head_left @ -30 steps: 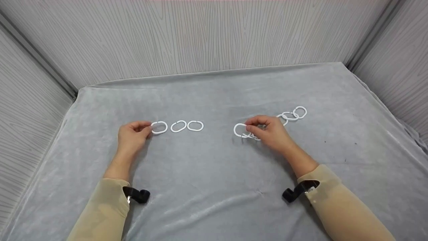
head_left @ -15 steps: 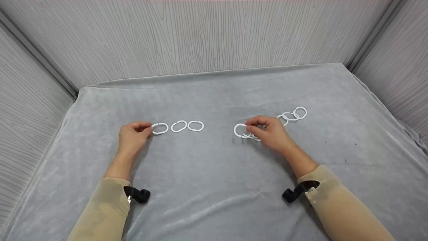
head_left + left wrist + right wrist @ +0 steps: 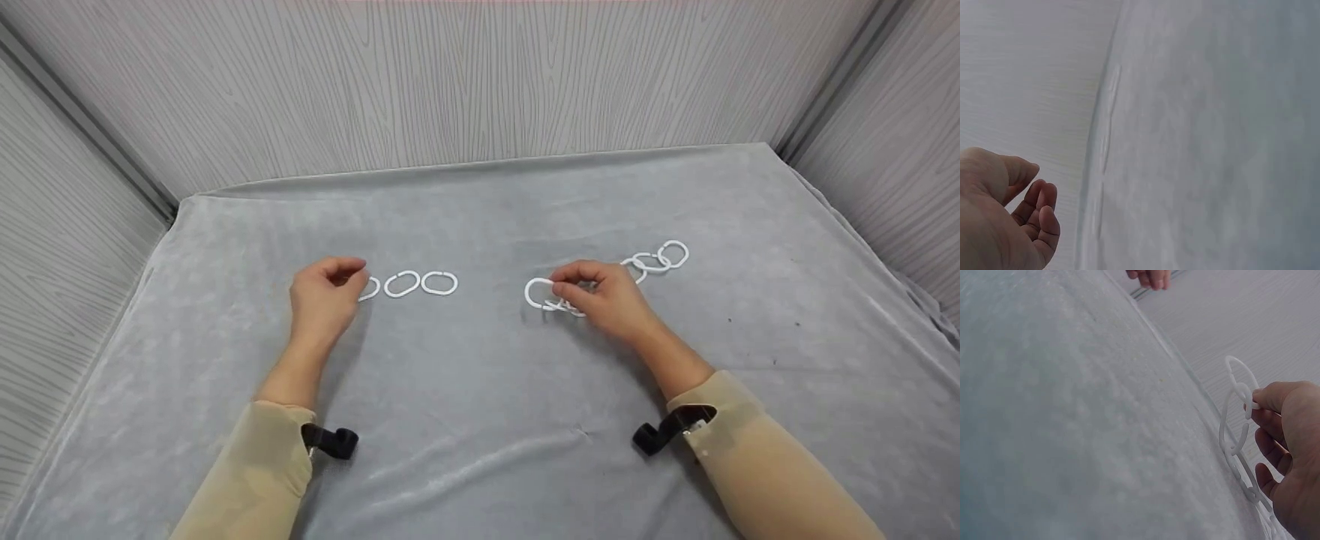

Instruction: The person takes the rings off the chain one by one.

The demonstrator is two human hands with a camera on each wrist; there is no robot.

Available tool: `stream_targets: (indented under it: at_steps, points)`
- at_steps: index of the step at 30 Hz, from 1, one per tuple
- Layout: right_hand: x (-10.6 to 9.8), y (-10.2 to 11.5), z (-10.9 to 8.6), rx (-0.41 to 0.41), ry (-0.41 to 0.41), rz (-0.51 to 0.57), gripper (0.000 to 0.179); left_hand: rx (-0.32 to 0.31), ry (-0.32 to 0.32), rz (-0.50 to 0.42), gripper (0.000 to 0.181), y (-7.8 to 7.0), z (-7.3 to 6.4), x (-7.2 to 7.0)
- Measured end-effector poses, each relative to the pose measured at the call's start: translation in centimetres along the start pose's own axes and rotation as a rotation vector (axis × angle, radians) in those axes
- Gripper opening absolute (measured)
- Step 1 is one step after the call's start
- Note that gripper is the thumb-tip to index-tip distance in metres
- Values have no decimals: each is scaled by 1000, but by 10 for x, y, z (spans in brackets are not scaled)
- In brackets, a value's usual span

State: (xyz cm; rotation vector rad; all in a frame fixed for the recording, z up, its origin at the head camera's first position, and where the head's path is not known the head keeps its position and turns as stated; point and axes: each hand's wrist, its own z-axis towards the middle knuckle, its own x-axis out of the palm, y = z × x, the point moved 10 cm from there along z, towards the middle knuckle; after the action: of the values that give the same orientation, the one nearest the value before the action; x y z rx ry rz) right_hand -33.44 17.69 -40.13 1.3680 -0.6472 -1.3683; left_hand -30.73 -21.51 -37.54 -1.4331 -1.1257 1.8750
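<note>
My right hand (image 3: 611,300) pinches a white C-shaped plastic ring (image 3: 529,294) between thumb and forefinger. This ring hooks into a chain of similar white rings (image 3: 665,262), which hangs below it and trails under the hand to the back right; my hand hides part of the chain. To the left, three separate white rings lie flat in a row, the nearest loose ring (image 3: 376,289) half hidden behind my left hand (image 3: 322,307). Nothing is held in that left hand, whose loosely bent fingers (image 3: 1048,222) are apart from the flat rings in the left wrist view.
The middle loose ring (image 3: 397,296) and the rightmost loose ring (image 3: 439,293) lie close together. A grey cloth (image 3: 480,375) covers the table, with small wrinkles near the front. Pale wood-grain panels (image 3: 465,82) rise behind and at both sides.
My left hand has let go of the leftmost loose ring and moved up and to the right, now partly covering it. The right hand has kept still with its ring.
</note>
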Motion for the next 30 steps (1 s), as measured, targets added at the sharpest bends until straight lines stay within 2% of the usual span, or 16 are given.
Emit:
stream_targets:
  at_steps: [8,14,22,30]
  points:
    - [0,1,0,-3,2,-12,11,110,108,-115,16,-54,-17,44]
    - [0,2,0,-18,0,-14,11,175,193,-178,14,-81,-31,79]
    - [1,4,-1,-34,8,0,11,206,287,-236,14,-97,-46,119]
    - [1,6,-1,-44,24,-9,11,177,349,-306,16,-101,-56,147]
